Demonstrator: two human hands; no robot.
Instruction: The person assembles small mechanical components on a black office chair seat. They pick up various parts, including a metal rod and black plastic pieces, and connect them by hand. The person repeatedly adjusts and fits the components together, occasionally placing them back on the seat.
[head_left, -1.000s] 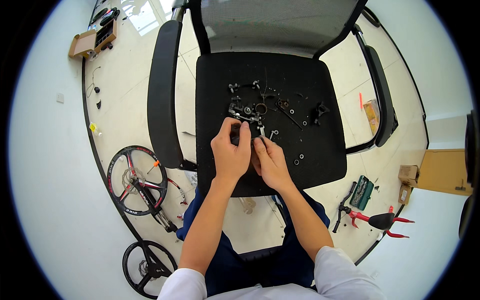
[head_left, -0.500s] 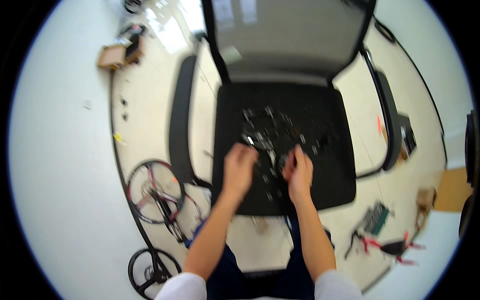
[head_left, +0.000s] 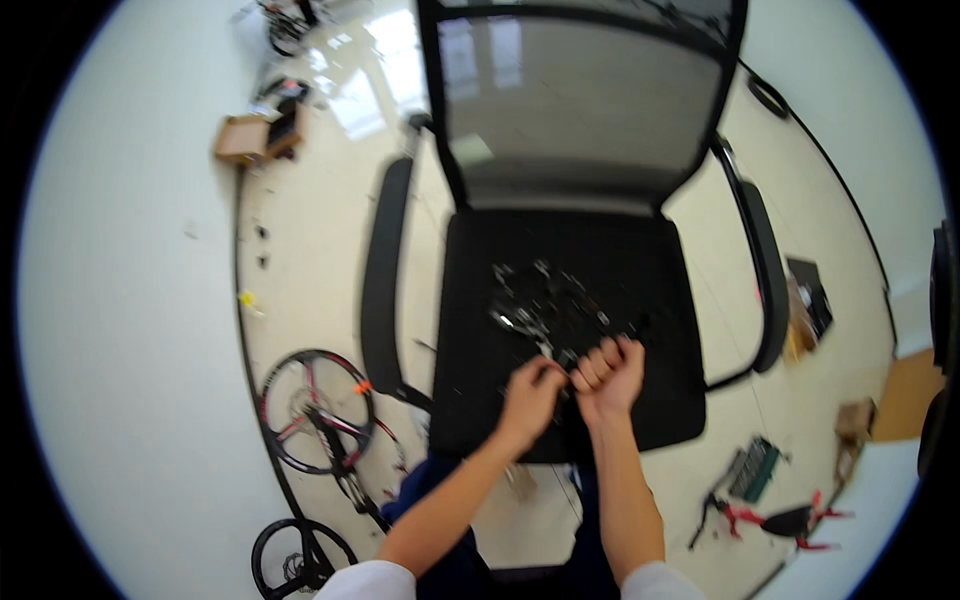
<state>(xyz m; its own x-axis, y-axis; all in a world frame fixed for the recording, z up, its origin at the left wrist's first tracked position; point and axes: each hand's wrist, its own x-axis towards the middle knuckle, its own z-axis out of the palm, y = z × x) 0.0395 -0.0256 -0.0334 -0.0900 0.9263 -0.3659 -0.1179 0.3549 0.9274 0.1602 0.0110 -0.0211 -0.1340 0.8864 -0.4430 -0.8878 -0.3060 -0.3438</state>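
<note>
- Left hand (head_left: pixel 530 392) curled over the front of the chair seat (head_left: pixel 480 400), fingertips pressed together, pinching something too small and blurred to tell.
- Right hand (head_left: pixel 607 372) just beside it, clenched in a fist, perhaps around a small piece.
- Heap of dark metal parts (head_left: pixel 545 308) mid-seat, just beyond both hands.
- Bicycle wheel (head_left: pixel 316 410) flat on floor, left of chair.
- Red-handled tool (head_left: pixel 790 520) on floor, lower right.

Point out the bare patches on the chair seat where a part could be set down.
Bare seat lies left of the metal parts, and along the right edge beside the right armrest. Crowded: the middle, and the front where the left hand and right hand work.
</note>
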